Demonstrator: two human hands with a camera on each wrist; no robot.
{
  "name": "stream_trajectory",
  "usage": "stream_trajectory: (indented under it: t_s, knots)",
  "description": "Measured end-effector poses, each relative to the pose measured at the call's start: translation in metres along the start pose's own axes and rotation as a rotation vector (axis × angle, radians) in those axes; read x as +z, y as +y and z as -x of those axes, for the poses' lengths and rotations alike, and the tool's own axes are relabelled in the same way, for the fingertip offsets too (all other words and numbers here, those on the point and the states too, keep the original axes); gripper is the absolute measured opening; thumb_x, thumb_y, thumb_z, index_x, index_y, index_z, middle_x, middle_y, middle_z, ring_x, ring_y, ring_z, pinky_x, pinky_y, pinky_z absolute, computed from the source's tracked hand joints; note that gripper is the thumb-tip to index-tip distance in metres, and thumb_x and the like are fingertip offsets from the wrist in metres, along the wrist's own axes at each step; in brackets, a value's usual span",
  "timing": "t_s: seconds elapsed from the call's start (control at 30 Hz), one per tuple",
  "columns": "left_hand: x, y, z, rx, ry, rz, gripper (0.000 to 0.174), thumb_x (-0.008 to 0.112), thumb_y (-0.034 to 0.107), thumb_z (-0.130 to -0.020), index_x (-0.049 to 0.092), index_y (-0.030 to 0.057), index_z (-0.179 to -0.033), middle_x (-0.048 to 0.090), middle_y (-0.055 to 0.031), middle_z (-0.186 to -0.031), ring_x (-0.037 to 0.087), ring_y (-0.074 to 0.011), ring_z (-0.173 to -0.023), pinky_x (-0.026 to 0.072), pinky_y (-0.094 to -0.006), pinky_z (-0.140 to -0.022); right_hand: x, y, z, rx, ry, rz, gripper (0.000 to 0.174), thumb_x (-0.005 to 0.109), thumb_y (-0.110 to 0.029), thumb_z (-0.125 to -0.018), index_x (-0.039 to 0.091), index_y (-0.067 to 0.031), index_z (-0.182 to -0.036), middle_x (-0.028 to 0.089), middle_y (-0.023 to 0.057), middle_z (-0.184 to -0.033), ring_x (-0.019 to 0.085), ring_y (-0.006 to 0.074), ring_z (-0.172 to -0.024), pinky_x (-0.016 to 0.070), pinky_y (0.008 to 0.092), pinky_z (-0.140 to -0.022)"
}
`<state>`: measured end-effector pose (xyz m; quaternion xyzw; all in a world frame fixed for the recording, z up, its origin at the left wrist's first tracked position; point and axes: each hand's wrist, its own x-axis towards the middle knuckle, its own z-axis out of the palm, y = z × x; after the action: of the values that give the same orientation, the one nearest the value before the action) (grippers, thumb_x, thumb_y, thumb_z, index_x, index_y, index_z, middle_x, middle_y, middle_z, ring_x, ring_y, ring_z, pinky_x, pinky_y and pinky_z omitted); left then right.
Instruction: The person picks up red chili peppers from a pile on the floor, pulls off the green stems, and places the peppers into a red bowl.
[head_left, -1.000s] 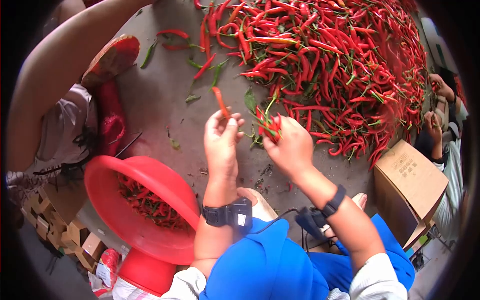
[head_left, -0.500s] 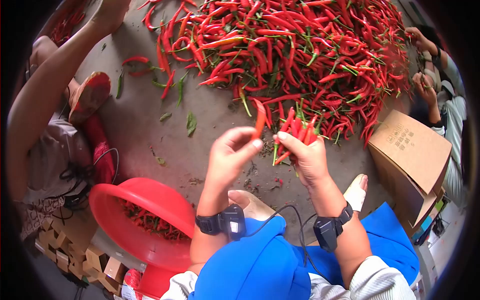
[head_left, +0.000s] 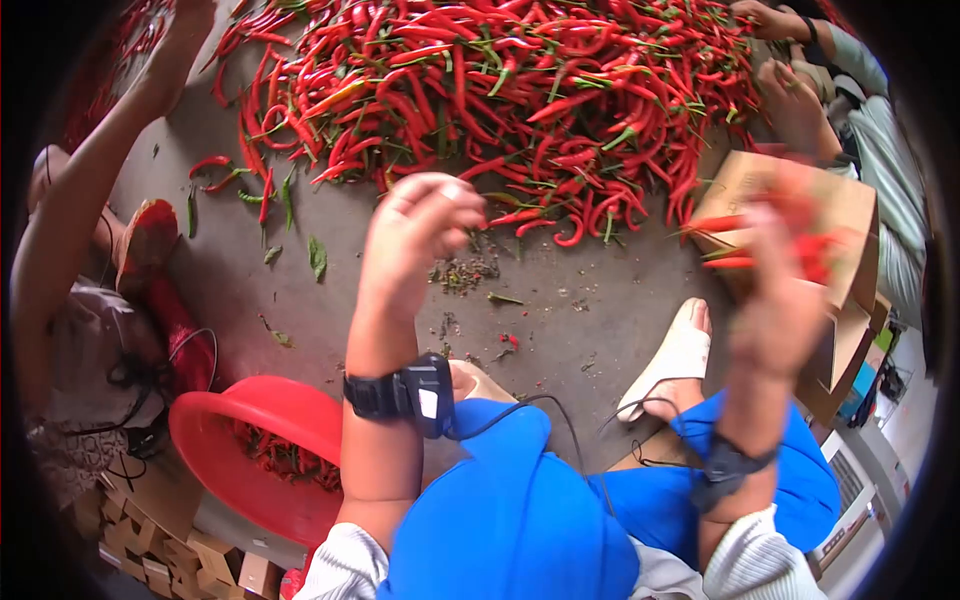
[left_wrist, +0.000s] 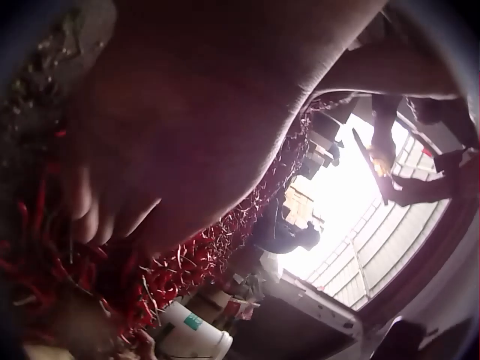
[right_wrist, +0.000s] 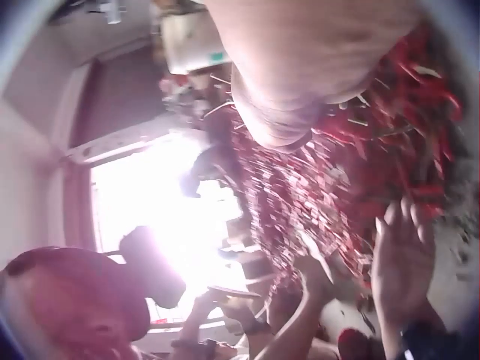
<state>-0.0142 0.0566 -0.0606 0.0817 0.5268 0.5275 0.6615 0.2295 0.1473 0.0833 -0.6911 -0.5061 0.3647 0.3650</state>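
My right hand (head_left: 785, 310), blurred by motion, holds a bunch of red chili peppers (head_left: 815, 255) in front of the cardboard box (head_left: 735, 180) in the head view. Several peppers stick out leftward past its fingers. My left hand (head_left: 415, 230) is raised near the front edge of the large chili pile (head_left: 520, 100), its fingers loosely bent and no pepper visible in it. The right wrist view shows that left hand (right_wrist: 405, 262) with fingers extended. In the left wrist view the back of the left hand (left_wrist: 172, 142) covers much of the pile.
A red basin (head_left: 300, 405) with chilies in it sits tilted at lower left. Loose peppers and a green leaf (head_left: 317, 258) lie on the floor. Another person's leg (head_left: 110, 150) reaches in at left; a person's hands (head_left: 795, 100) work at upper right. My foot (head_left: 675, 360) is below the box.
The right hand has swung right with its bunch of peppers, from near the left hand to over the box. The orange-red pepper pinched by the left hand earlier is no longer seen there.
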Motion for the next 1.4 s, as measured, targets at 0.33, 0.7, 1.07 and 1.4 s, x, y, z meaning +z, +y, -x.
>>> stream_trajectory:
  t_s: [0.33, 0.7, 1.07, 1.4]
  knots:
    - [-0.018, -0.017, -0.012, -0.047, 0.13, 0.315, 0.012, 0.057, 0.01, -0.092, 0.057, 0.0043, -0.103, 0.066, -0.0077, -0.09, 0.065, -0.0139, -0.078, 0.0519, -0.0226, -0.062, -0.262, 0.024, -0.119, -0.146, 0.191, 0.936, 0.055, 0.071, -0.038, -0.085, 0.059, 0.0014, -0.121, 0.061, 0.0133, -0.123, 0.058, 0.0175, -0.108, 0.0437, 0.029, -0.093]
    - [-0.063, -0.02, 0.017, -0.059, 0.313, 0.522, 0.01, 0.056, 0.013, -0.092, 0.058, 0.0059, -0.1, 0.062, -0.0047, -0.088, 0.059, -0.013, -0.076, 0.0505, -0.0233, -0.062, 0.092, 0.078, 0.015, -0.786, -0.679, 0.445, 0.023, 0.066, 0.003, -0.073, 0.066, -0.0045, -0.094, 0.064, 0.011, -0.093, 0.062, 0.0279, -0.088, 0.0504, 0.0354, -0.077]
    - [-0.067, -0.039, 0.028, -0.151, 0.34, 0.616, 0.009, 0.056, 0.013, -0.093, 0.059, 0.0064, -0.098, 0.064, -0.0034, -0.087, 0.062, -0.0135, -0.075, 0.0527, -0.0233, -0.061, 0.105, 0.137, 0.053, -0.576, -0.835, 0.63, 0.014, 0.069, -0.004, -0.073, 0.063, -0.006, -0.085, 0.06, 0.0076, -0.085, 0.058, 0.0287, -0.083, 0.0474, 0.0391, -0.074]
    - [-0.07, -0.045, 0.025, -0.16, 0.337, 0.647, 0.01, 0.057, 0.014, -0.092, 0.058, 0.0071, -0.099, 0.063, -0.0039, -0.086, 0.061, -0.0129, -0.074, 0.0521, -0.0227, -0.061, 0.158, 0.113, 0.044, -0.488, -0.616, 0.448, 0.013, 0.069, -0.012, -0.08, 0.064, -0.0036, -0.088, 0.063, 0.0104, -0.084, 0.062, 0.0284, -0.079, 0.0484, 0.0363, -0.07]
